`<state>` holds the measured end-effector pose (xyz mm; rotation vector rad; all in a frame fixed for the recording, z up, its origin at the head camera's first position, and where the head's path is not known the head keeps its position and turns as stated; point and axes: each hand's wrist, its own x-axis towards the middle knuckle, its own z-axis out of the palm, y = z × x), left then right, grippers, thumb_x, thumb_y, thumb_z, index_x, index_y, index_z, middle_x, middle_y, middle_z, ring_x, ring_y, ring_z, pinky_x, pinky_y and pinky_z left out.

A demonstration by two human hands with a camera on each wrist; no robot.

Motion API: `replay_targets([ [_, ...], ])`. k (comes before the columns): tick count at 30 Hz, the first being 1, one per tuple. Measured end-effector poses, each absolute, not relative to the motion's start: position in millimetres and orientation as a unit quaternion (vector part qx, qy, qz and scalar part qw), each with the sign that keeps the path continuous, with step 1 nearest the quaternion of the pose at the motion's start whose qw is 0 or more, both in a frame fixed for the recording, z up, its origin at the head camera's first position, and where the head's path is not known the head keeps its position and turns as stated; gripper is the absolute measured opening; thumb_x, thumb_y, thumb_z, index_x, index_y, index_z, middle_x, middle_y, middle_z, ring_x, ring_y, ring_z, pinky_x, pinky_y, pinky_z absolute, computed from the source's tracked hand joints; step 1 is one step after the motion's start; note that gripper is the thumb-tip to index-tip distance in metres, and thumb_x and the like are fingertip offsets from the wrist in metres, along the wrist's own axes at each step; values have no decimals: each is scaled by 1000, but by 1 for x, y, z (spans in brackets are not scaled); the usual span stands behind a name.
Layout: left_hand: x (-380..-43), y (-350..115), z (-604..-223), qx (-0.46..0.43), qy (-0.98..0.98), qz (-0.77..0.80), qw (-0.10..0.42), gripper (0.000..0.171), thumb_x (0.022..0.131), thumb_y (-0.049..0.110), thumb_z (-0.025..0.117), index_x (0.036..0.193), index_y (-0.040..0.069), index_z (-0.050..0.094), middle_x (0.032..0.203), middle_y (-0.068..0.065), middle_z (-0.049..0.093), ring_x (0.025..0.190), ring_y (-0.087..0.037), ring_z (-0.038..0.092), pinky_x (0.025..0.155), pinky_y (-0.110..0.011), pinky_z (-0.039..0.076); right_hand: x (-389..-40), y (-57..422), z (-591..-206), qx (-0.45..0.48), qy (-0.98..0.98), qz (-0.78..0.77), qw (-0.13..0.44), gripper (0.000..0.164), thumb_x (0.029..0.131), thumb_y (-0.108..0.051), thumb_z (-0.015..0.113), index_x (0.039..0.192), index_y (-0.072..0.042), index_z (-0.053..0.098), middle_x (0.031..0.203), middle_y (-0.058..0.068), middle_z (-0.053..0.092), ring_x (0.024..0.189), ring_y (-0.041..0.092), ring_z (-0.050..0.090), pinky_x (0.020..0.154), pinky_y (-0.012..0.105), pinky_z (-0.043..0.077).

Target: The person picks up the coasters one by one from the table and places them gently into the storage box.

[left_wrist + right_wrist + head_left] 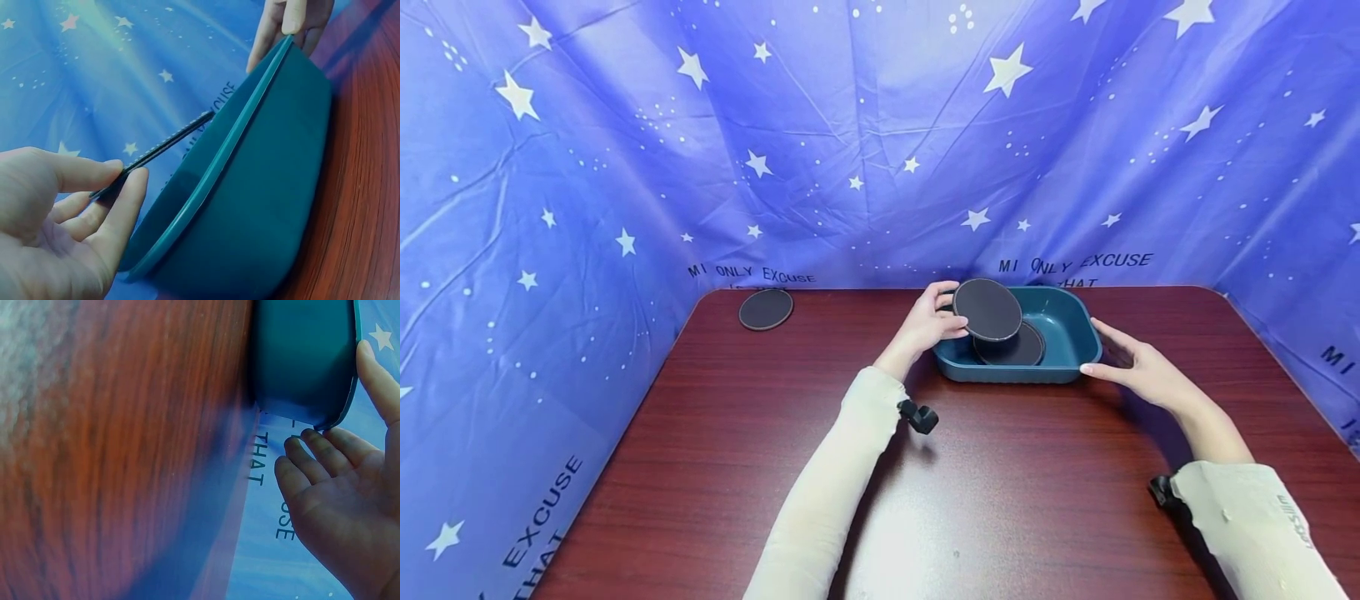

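Observation:
My left hand [927, 321] pinches a thin round black coaster [988, 310] by its left edge, thumb against fingers. The coaster is tilted above a teal rectangular basin [1011, 374]. In the left wrist view it shows nearly edge-on, with a stitched-looking rim. Partly hidden below it, another black coaster [1030, 348] lies inside the basin. At the basin's right end is my right hand [1142, 371], its thumb touching the rim near the front corner. In the right wrist view, its fairly straight fingers [322, 453] reach the end wall.
A third black coaster [766, 309] lies at the table's back left corner. The dark red wooden table [760, 433] reaches back to a blue curtain [820, 108] with white stars. Black cameras [919, 417] are strapped at both sleeves.

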<state>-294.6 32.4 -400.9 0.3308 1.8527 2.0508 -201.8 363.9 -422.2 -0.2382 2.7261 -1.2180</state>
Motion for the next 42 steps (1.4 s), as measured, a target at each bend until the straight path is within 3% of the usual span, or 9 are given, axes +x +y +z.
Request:
replay_targets([
  [6, -295, 44, -400, 126, 690, 688, 185, 65, 89, -16, 59, 147, 5, 39, 142, -23, 53, 92, -22, 67, 82, -37, 64, -201, 363, -421, -79, 907, -407, 73, 86, 95, -29, 68, 161, -13, 14, 160, 29, 26, 142, 53, 30, 83, -9, 30],
  [12, -297, 52, -400, 152, 742, 620, 203, 62, 93, -12, 58, 149, 8, 42, 143, -20, 53, 109, -35, 68, 83, -35, 63, -200, 362, -421, -85, 905, -412, 66, 85, 95, -27, 68, 161, -12, 16, 160, 30, 26, 141, 54, 31, 85, -8, 31],
  [19, -296, 59, -402, 194, 806, 522, 202, 58, 95, -8, 58, 149, 11, 45, 145, -17, 53, 98, -26, 69, 80, -29, 63, -201, 363, -421, -85, 904, -415, 67, 85, 95, -26, 68, 161, -12, 15, 161, 29, 24, 142, 54, 29, 86, -9, 30],
  [27, -293, 66, -403, 219, 872, 408, 160, 56, 97, 1, 59, 149, 14, 45, 146, -12, 55, 87, -17, 71, 73, -20, 60, -200, 363, -421, -81, 903, -416, 69, 85, 95, -27, 68, 161, -13, 15, 161, 28, 24, 143, 53, 28, 85, -9, 30],
  [31, -292, 67, -403, 231, 899, 345, 136, 55, 98, 8, 61, 150, 15, 44, 148, -7, 53, 109, -19, 67, 91, -27, 57, -200, 363, -422, -83, 902, -417, 67, 85, 95, -26, 68, 161, -13, 15, 161, 28, 25, 142, 53, 28, 86, -9, 30],
  [35, -291, 66, -402, 240, 906, 325, 125, 53, 98, 15, 63, 148, 15, 46, 148, -5, 54, 135, -20, 52, 111, -32, 47, -200, 364, -423, -88, 900, -422, 63, 85, 95, -25, 68, 161, -13, 16, 161, 28, 23, 143, 54, 27, 87, -9, 30],
  [42, -290, 56, -399, 251, 876, 389, 137, 48, 99, 14, 62, 145, 12, 50, 146, -6, 56, 134, -23, 53, 110, -36, 48, -199, 363, -424, -97, 897, -428, 55, 83, 95, -22, 68, 160, -12, 17, 161, 28, 22, 143, 55, 24, 89, -10, 28],
])
